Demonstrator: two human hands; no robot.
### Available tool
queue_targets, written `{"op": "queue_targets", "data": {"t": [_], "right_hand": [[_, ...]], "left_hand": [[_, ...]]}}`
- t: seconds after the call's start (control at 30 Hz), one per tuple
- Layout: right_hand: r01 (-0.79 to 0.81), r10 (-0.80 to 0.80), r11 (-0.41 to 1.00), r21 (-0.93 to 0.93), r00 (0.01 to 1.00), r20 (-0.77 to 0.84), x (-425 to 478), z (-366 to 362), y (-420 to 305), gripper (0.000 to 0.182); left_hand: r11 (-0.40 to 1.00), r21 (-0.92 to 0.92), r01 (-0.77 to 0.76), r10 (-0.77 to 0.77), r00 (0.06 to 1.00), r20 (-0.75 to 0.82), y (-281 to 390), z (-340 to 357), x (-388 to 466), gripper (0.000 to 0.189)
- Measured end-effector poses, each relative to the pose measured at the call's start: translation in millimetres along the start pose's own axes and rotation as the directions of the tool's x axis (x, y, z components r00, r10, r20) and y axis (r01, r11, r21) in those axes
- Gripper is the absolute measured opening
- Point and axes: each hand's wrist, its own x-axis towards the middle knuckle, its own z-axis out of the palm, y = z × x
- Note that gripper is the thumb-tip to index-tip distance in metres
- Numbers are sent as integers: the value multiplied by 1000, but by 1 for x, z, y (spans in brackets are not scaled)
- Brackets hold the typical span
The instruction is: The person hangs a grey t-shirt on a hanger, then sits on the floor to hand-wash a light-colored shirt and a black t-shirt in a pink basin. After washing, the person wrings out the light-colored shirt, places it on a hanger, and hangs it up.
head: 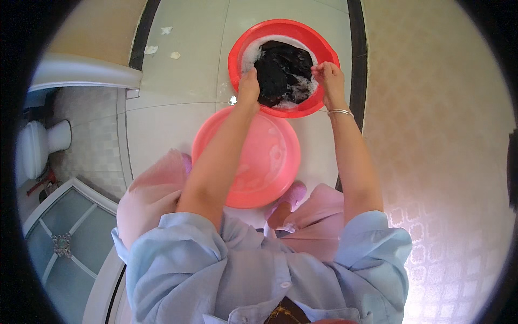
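Note:
A red plastic basin point(283, 26) holds sudsy water and a wet, bunched black cloth point(275, 77). At the cloth's left side, my left hand point(249, 87) grips its edge, thumb uppermost and the other fingers mostly hidden. My right hand point(332, 79) is over the basin's right rim, its fingers curled close to the cloth's right edge. Whether those fingertips pinch any fabric cannot be made out. Closer to me sits a pink plastic basin point(292, 152), holding shallow, slightly foamy liquid, with my left forearm crossing above it.
Tiled floor point(178, 81) lies beneath both basins, with several white scraps point(151, 50) at upper left. A patterned wall point(425, 101) rises along the right. To the left are a white toilet point(36, 148) and a glass-paned door point(60, 243). My slippered foot point(293, 194) is beside the pink basin.

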Motion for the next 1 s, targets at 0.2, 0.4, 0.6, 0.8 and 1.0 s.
{"op": "queue_targets", "data": {"t": [0.2, 0.4, 0.6, 0.8, 1.0], "right_hand": [[100, -33, 901, -422, 986, 165, -23, 19, 32, 22], [-4, -10, 999, -40, 945, -328, -17, 17, 32, 29], [-29, 103, 849, 527, 988, -111, -11, 8, -4, 9], [-64, 61, 967, -248, 998, -19, -8, -13, 47, 21], [88, -174, 939, -333, 956, -238, -11, -48, 41, 17]], "left_hand": [[977, 166, 135, -153, 983, 104, 23, 15, -26, 44], [980, -199, 26, -45, 995, -90, 3, -15, 4, 36], [705, -648, 289, -285, 952, 114, 38, -13, -8, 34], [937, -49, 345, -309, 890, 336, 26, 0, -31, 54], [956, -292, -18, 94, 964, 249, 52, 0, -22, 50]]}}
